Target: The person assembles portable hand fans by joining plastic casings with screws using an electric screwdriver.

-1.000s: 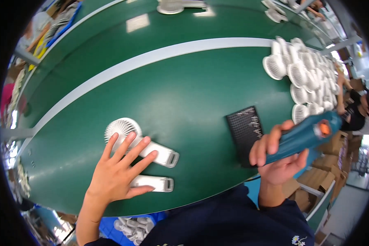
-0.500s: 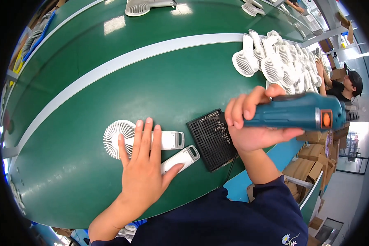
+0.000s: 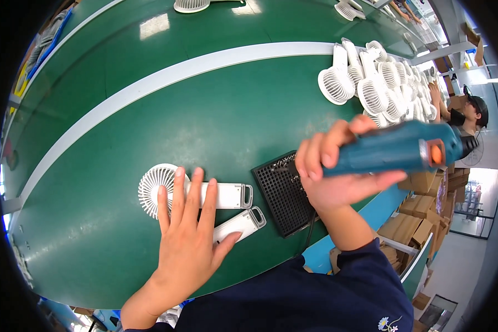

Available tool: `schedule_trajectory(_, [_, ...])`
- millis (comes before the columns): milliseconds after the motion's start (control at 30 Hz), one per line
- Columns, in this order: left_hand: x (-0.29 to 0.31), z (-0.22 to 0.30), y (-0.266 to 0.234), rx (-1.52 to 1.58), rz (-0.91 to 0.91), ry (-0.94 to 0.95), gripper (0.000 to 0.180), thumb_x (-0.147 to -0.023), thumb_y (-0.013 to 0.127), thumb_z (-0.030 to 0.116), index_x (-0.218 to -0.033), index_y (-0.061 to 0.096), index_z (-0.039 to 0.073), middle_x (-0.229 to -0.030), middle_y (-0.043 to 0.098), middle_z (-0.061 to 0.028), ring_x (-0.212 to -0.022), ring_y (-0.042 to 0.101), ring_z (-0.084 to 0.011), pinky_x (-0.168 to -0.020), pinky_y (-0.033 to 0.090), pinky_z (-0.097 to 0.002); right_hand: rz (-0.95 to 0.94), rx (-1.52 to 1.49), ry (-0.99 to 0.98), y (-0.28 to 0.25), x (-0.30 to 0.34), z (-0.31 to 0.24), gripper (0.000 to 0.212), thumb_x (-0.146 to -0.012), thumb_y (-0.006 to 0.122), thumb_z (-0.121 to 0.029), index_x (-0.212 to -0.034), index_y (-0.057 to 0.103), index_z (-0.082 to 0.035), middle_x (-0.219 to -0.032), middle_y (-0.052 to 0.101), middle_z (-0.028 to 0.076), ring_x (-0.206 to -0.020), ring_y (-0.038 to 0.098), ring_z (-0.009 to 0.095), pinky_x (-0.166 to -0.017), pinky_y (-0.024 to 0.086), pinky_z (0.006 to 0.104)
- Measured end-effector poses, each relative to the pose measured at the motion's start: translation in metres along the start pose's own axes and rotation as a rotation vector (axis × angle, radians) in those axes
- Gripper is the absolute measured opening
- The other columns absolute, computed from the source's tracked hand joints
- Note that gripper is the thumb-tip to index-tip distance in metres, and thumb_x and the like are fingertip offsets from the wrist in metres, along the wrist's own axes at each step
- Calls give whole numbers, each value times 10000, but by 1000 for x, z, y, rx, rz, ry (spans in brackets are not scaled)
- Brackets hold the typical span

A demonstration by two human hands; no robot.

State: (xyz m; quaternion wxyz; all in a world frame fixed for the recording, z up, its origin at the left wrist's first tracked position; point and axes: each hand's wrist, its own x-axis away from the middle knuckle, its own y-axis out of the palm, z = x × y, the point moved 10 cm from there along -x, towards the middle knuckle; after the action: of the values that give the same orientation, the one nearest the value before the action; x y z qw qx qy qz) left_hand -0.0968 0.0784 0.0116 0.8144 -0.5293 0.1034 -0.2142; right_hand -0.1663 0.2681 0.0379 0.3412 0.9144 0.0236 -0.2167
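Observation:
A white handheld fan (image 3: 155,191) lies on the green table, its slatted round head to the left and its handle to the right. My left hand (image 3: 188,238) rests flat across it with fingers spread. Beside the thumb lies a white handle-shaped part (image 3: 242,223) with a loop at its end, partly under the hand. My right hand (image 3: 332,185) is wrapped round a teal electric screwdriver (image 3: 379,152), raised above the black perforated screw tray (image 3: 285,202). Small screws show at the tray's far side. The screwdriver's tip is hidden behind my fingers.
White handheld fans (image 3: 376,88) are heaped at the far right. A pale curved strip (image 3: 205,61) crosses the table, with another fan (image 3: 191,5) beyond it. A co-worker (image 3: 470,113) is at the right, and cardboard boxes (image 3: 395,227) stand below the table's right edge.
My right hand and the screwdriver have shifted slightly left, and the screwdriver tilts a little more. My left hand stays on the fan. The whole view has shifted slightly.

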Motion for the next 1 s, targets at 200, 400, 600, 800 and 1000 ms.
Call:
schedule_trajectory(200, [-16,4,-26,518,348,101,460,-630,841,125,-1052,678,43,-950,540,-55,-902,510,-255,-906,387,-433,-178,-107,21,55,16,-39,745,-856,347,-784,-1263,436,-167,-734,492,70,-458,467,189,-407,395,332])
schedule_trajectory(400, [-15,11,-14,674,319,293,236,-618,832,64,-832,735,83,-737,556,9,-749,524,-183,-747,381,-327,-182,-56,52,78,17,-31,578,-944,381,-637,-1192,478,-124,-653,487,28,-368,404,132,-331,377,325])
schedule_trajectory(600, [-15,13,-12,679,309,284,180,-639,802,39,-800,730,78,-717,560,16,-717,516,-173,-757,371,-332,-175,-60,171,73,23,-17,637,-891,403,-716,-1185,466,-154,-665,479,41,-386,425,159,-349,381,297])
schedule_trajectory(800, [-13,15,-5,652,264,297,232,-640,799,41,-859,730,74,-746,564,6,-735,504,-182,-756,368,-333,-214,-16,202,75,26,-9,669,-858,417,-750,-1180,453,-164,-661,480,36,-393,438,156,-351,391,293])
schedule_trajectory(1000, [-18,10,-36,454,261,224,530,-682,784,96,-1187,628,66,-1068,577,-98,-1033,531,-297,-935,384,-413,-180,64,84,69,27,-10,765,-802,457,-793,-1196,441,-138,-716,506,59,-476,496,188,-428,424,331])
